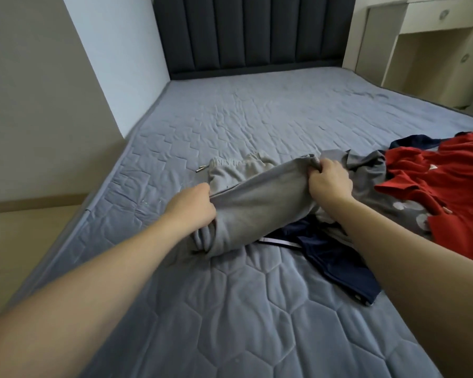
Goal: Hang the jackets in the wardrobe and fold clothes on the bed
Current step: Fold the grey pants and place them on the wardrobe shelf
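Dark padded headboard [253,31], cream drawer unit [432,42] beside it, pale wall [38,77]

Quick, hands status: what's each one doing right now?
Left hand: closed, grip on the near edge of the grey sweatpants.
Right hand: closed, grip pinching the far edge of the same sweatpants.

Wide bed [257,309] under a blue-grey quilted cover stitched in hexagons, dark padded headboard [246,31] at the far end. Directly on it: grey sweatpants [257,203], partly folded; navy shorts [336,257] just beside, partly under them; grey patterned garment [393,211] to the right; red shirt [453,192] overlapping that garment.
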Demonstrator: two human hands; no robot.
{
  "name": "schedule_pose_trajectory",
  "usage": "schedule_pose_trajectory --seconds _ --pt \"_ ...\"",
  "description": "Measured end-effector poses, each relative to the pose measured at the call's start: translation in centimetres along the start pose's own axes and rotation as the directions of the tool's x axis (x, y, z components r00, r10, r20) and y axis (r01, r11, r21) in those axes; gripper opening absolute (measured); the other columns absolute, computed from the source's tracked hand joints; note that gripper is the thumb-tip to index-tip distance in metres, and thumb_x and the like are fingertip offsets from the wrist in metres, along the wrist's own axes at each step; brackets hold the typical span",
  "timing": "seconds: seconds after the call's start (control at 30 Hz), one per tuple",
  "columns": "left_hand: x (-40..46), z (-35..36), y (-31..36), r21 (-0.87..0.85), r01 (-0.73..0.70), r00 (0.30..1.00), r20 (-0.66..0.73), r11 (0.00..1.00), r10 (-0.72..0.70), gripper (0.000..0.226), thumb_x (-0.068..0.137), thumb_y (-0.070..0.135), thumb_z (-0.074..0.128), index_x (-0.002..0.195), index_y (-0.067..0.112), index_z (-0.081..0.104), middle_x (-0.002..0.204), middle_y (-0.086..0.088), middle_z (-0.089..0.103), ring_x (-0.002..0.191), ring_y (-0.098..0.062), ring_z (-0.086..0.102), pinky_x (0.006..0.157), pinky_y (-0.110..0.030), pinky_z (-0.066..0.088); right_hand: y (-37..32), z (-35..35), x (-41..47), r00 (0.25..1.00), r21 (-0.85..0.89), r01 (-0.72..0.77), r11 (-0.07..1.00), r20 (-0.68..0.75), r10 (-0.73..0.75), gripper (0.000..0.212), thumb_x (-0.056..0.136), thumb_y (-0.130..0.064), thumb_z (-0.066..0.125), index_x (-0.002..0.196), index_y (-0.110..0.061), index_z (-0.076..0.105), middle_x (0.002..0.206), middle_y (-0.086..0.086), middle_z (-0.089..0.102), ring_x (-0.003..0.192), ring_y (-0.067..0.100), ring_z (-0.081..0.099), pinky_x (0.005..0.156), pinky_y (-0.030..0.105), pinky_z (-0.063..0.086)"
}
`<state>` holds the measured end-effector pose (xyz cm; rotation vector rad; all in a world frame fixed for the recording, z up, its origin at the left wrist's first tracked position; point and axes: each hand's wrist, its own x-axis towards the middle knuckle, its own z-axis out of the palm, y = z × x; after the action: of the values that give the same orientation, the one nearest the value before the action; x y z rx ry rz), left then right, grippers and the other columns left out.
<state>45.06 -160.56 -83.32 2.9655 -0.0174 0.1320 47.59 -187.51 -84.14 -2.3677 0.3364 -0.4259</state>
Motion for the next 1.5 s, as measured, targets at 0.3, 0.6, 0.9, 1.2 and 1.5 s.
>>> schedule_pose_trajectory --seconds 0.3,0.6,0.9,1.2,1.5 --pt "11.7 1.2 -3.3 -0.815 0.273 0.851 -0.042 0.511 -0.523 0.036 0.088 0.027 0.061 0.06 0.01 0.045 0.062 -0.005 0.047 0.07 -0.023 0.048 0.062 -0.031 0.035 -3.9 5.9 7.1 0.997 0.132 -0.073 0.989 -0.002 0.074 0.015 0.1 -0.026 0.028 0.102 -0.016 0.04 0.086 0.004 0.048 0.076 0.028 0.045 0.069 0.037 0.033" --pt "24.5 8.1 -5.9 -0.574 0.477 0.82 0.018 0.666 -0.573 0.067 0.094 0.056 0.046 0.12 -0.003 0.06 0.127 -0.022 0.059 0.117 -0.037 0.056 0.09 -0.037 0.043 -0.7 16.9 14.7 0.985 0.002 -0.17 0.985 0.001 0.17 0.018 0.1 -0.021 0.024 0.102 -0.01 0.038 0.116 0.02 0.058 0.105 0.039 0.056 0.075 0.04 0.032" --pt "23.4 9.8 -6.8 -0.819 0.49 0.871 0.469 0.299 -0.145 0.086 0.05 0.079 0.075 0.108 0.017 0.073 0.105 -0.008 0.073 0.098 -0.028 0.07 0.092 -0.038 0.053 0.6 19.1 15.6 0.989 0.05 -0.142 0.989 -0.042 0.144 0.066 0.091 -0.06 0.032 0.119 -0.004 0.054 0.128 0.018 0.054 0.119 0.037 0.045 0.098 0.045 0.033" --pt "22.6 7.3 -2.9 -0.761 0.476 0.872 0.474 0.44 -0.123 0.068 0.057 0.022 0.085 0.12 0.01 0.061 0.106 -0.016 0.07 0.09 -0.03 0.069 0.078 -0.04 0.056 -2.7 14.2 17.2 0.739 0.413 -0.499 0.762 0.662 0.125 0.054 0.06 -0.039 0.088 0.097 -0.017 0.056 0.077 -0.003 0.074 0.065 0.018 0.072 0.05 0.029 0.055" --pt "17.4 -21.6 -7.2 -0.539 0.11 0.987 0.158 0.835 -0.027 0.071 0.081 0.021 0.073 0.136 0.029 0.029 0.125 -0.007 0.05 0.116 -0.024 0.053 0.093 -0.032 0.043 -26.2 -3.3 13.7 0.671 0.521 -0.504 0.689 0.738 -0.068 0.042 0.074 -0.009 0.078 0.114 -0.002 0.067 0.095 0.015 0.074 0.079 0.025 0.073 0.061 0.032 0.059"
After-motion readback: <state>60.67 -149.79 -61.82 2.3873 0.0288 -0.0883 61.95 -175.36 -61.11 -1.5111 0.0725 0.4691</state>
